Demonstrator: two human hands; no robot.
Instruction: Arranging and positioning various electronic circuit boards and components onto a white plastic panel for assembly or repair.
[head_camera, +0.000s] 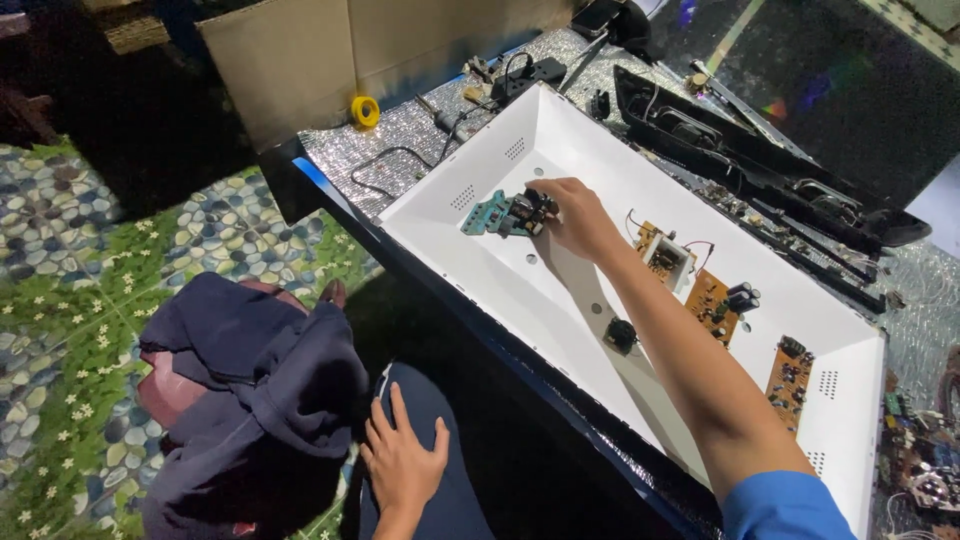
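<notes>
A big white tray (560, 300), a shallow metal back panel with vent holes, lies across the table (400, 150) and fills most of the view. Beyond its far rim lies a long black frame (760, 165) with speakers, and behind the table leans a sheet of cardboard (300, 60). On the floor to the left sits a dark blue cloth (250, 380) heaped over a reddish seat.

The right hand (575, 215) reaches into the tray's far end, its fingers closed in a pinch on the edge of a teal board (505, 213) with black parts on it. The board rests on the tray floor near the left wall, just beside a patch of vent holes.

The left hand (403, 462) lies flat on the person's dark trouser leg, fingers loosely spread, holding nothing.

Along the tray's right side lie brown boards (712, 300), one (788, 372) near the corner. A small black part (620, 334) sits mid-tray. A yellow tape roll (365, 110) stands on the table.
</notes>
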